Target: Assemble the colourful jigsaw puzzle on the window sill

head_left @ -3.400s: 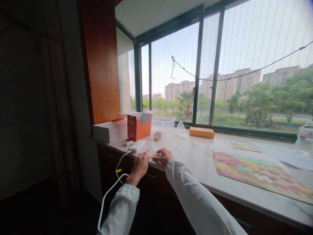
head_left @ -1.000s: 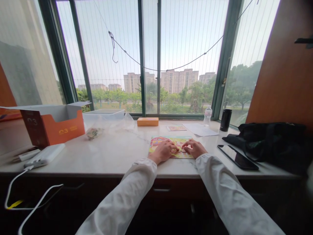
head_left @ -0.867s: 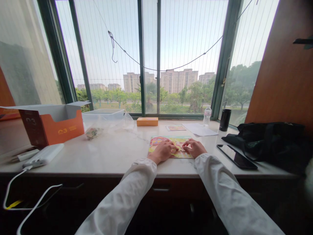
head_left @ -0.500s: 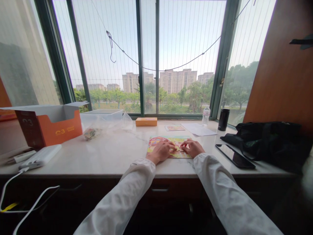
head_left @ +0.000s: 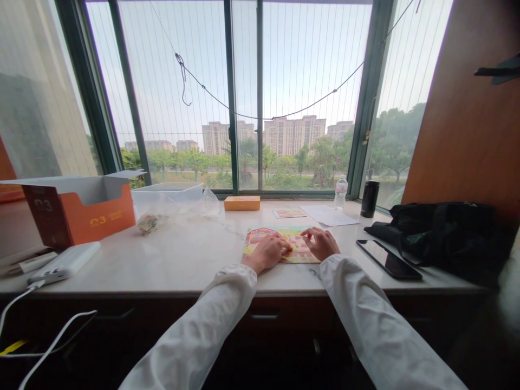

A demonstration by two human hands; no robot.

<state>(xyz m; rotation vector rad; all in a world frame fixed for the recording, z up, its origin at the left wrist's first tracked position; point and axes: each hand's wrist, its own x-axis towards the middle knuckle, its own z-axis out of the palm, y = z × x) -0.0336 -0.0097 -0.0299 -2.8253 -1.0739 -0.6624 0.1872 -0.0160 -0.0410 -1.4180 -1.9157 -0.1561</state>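
Observation:
A colourful picture board (head_left: 303,255), with a red-roofed house printed at its upper left, lies flat on the worktop in front of me. My left hand (head_left: 271,250) rests over its middle, fingers stretched forward and fingertips on the printed surface. That hand covers part of the picture, so anything small beneath the fingers is hidden. Over the board's right side is my right hand (head_left: 322,244). Its fingers are bent and apart, with nothing visible between them, and the fingertips look slightly raised off the surface.
Behind the board lie a small printed card (head_left: 289,213), a white sheet (head_left: 330,215) and an orange box (head_left: 242,203). A bottle (head_left: 340,194), black flask (head_left: 370,199), phone (head_left: 388,260) and black bag (head_left: 447,233) stand right. Left are an open carton (head_left: 99,214), clear bin (head_left: 170,194) and power bank (head_left: 67,262).
My right hand has lifted its fingertips up and away from the board's middle, widening the gap between the hands. My left fingertips have shifted slightly down on the board.

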